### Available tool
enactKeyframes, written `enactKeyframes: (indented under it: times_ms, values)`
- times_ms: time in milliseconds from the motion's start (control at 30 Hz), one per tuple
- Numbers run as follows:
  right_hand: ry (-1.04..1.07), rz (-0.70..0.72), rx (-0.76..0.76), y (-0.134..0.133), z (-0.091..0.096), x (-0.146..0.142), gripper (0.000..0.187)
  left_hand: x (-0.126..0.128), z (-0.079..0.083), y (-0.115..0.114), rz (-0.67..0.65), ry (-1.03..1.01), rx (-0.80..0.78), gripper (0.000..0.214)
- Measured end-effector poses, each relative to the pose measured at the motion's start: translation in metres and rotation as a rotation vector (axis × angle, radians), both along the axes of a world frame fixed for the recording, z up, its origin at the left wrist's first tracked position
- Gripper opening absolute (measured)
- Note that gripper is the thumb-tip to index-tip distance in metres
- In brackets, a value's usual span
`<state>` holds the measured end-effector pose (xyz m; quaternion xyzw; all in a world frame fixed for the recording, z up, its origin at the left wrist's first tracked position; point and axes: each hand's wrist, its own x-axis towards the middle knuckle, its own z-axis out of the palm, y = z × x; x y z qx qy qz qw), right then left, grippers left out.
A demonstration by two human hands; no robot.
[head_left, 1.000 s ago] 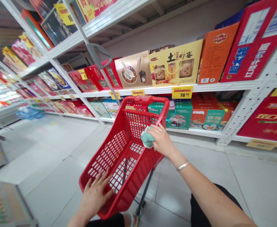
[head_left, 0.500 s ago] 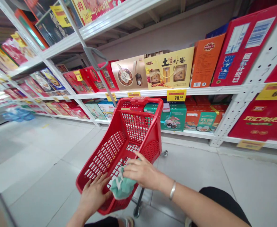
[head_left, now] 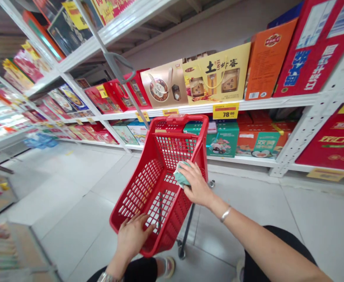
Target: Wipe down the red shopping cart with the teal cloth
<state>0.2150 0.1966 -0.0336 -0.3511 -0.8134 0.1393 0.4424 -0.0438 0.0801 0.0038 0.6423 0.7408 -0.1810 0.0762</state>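
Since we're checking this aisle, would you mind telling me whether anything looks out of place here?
A blue plastic bundle sits on the floor by the far shelves, unlike the boxed goods around it; it is too blurred to identify. The right hand also holds a green cloth against the basket.

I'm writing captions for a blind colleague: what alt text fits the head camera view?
A right hand presses a teal cloth inside a red plastic shopping basket. The left hand rests on the basket's near side, before white shelves of boxed gifts.
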Motion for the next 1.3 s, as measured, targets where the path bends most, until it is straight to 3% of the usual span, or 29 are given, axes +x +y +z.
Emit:
enactKeyframes:
  times_ms: [167, 300, 400, 467, 567, 667, 767, 900, 967, 1033, 1133, 1233, 1300]
  values:
    - [-0.061, 0.222, -0.051, -0.073, -0.023, -0.030, 0.069, 0.003, -0.002, -0.002, 0.027, 0.002, 0.054, 0.041]
    - [-0.128, 0.339, 0.032, -0.096, -0.033, -0.036, 0.056, 0.015, 0.000, -0.004, 0.048, 0.005, 0.051, 0.039]
    - [-0.123, 0.364, 0.161, -0.080, -0.035, -0.023, 0.049, 0.028, 0.002, -0.009, 0.054, -0.015, 0.064, 0.038]
    - [-0.093, 0.303, 0.194, -0.062, -0.034, -0.008, 0.047, 0.038, 0.000, -0.012, 0.054, -0.037, 0.080, 0.039]
    - [0.007, 0.105, 0.134, -0.031, -0.029, 0.014, 0.044, 0.056, -0.004, -0.020, 0.072, -0.081, 0.078, 0.041]
    - [0.091, -0.004, 0.063, -0.007, -0.022, 0.031, 0.042, 0.079, -0.007, -0.030, 0.056, -0.170, 0.069, 0.045]
    - [0.130, -0.055, 0.032, 0.009, -0.016, 0.044, 0.043, 0.105, -0.007, -0.045, -0.042, -0.335, 0.029, 0.053]
    - [0.125, -0.129, 0.015, 0.022, -0.011, 0.062, 0.043, 0.130, -0.002, -0.056, -0.173, -0.723, -0.035, 0.060]
    - [0.113, -0.162, -0.007, 0.027, -0.009, 0.071, 0.044, 0.129, 0.002, -0.046, -0.225, -0.859, 0.020, 0.053]
    - [0.108, -0.177, -0.036, 0.030, -0.007, 0.080, 0.045, 0.115, 0.006, -0.021, -0.303, -0.825, 0.149, 0.045]
    - [0.094, -0.153, -0.092, 0.033, -0.003, 0.095, 0.047, 0.077, 0.015, 0.034, -0.460, -0.561, 0.347, 0.043]
    - [0.057, -0.116, -0.135, 0.035, 0.002, 0.110, 0.046, 0.040, 0.028, 0.089, -0.524, -0.311, 0.381, 0.045]
    - [0.017, -0.098, -0.161, 0.036, 0.006, 0.118, 0.045, 0.026, 0.035, 0.114, -0.560, -0.196, 0.363, 0.048]
